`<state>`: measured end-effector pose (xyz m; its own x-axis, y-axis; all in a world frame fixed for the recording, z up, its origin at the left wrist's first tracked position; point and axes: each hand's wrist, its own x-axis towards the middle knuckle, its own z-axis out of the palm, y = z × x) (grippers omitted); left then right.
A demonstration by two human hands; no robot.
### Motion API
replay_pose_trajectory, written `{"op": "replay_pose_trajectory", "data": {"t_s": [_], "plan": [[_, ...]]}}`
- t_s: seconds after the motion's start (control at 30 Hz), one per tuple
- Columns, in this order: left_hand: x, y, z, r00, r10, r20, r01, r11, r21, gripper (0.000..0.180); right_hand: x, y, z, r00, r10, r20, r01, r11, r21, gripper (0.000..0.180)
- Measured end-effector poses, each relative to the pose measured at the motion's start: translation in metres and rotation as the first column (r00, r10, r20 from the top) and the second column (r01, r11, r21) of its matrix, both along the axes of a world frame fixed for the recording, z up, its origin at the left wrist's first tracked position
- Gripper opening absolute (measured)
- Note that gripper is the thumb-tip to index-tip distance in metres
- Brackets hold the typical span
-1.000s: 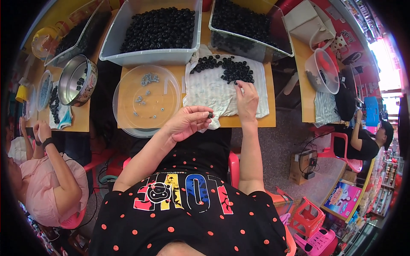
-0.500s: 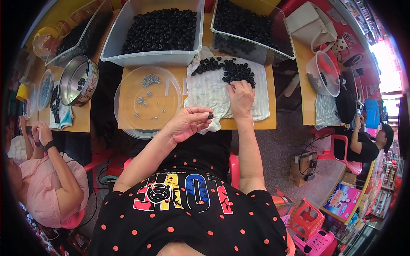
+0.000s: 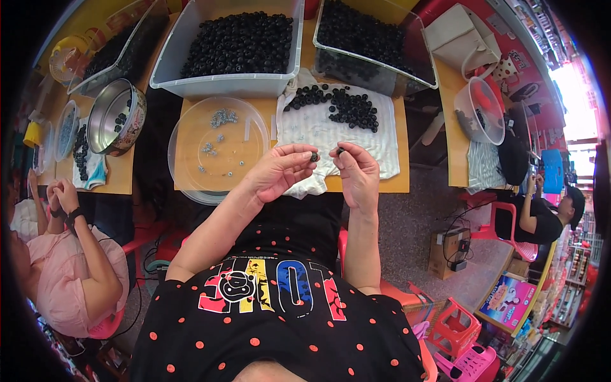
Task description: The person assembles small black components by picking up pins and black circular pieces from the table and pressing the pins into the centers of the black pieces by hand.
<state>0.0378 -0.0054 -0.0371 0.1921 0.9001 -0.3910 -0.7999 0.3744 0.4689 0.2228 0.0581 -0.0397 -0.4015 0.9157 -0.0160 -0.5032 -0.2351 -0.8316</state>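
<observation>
Hands met above the near edge of a white cloth (image 3: 318, 130) on the wooden table (image 3: 394, 181). The left hand (image 3: 280, 170) pinched a small dark round piece (image 3: 314, 156) between thumb and fingertips, and the right hand (image 3: 356, 169) pinched another small black bead (image 3: 340, 151) the same way, the two pieces held near each other but apart. More black beads (image 3: 347, 105) lay heaped on the cloth's far side. Just left sat a clear round lid (image 3: 184, 165) holding small metal bits (image 3: 219, 118). Beyond stood two clear bins (image 3: 223, 83) full of black beads.
</observation>
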Motion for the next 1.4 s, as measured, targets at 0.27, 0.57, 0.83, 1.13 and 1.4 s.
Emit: {"op": "replay_pose_trajectory", "data": {"t_s": [0.27, 0.57, 0.83, 1.13, 1.4], "plan": [[0.002, -0.005, 0.003, 0.999, 0.038, 0.018, -0.038, 0.999, 0.012, 0.017, -0.003, -0.008, 0.004, 0.999, -0.009, 0.05, 0.006, 0.998, 0.069, 0.018], [0.004, -0.005, 0.002, 0.996, 0.082, -0.016, -0.082, 0.997, 0.005, 0.016, -0.009, -0.02, 0.002, 0.998, -0.043, 0.048, 0.043, 0.999, -0.017, 0.018], [0.004, -0.005, 0.0, 0.993, 0.1, -0.063, -0.099, 0.995, 0.018, 0.016, -0.017, -0.028, 0.014, 0.924, -0.159, 0.349, 0.059, 0.958, 0.282, 0.015], [0.008, -0.005, 0.001, 0.983, 0.123, -0.134, -0.115, 0.992, 0.059, 0.016, -0.019, -0.03, 0.016, 0.795, -0.321, 0.515, 0.031, 0.869, 0.494, 0.017], [-0.001, -0.004, 0.0, 0.994, -0.008, -0.113, 0.02, 0.995, 0.102, 0.02, -0.012, -0.022, 0.008, 0.928, -0.079, 0.364, -0.016, 0.968, 0.251, 0.029]]}}
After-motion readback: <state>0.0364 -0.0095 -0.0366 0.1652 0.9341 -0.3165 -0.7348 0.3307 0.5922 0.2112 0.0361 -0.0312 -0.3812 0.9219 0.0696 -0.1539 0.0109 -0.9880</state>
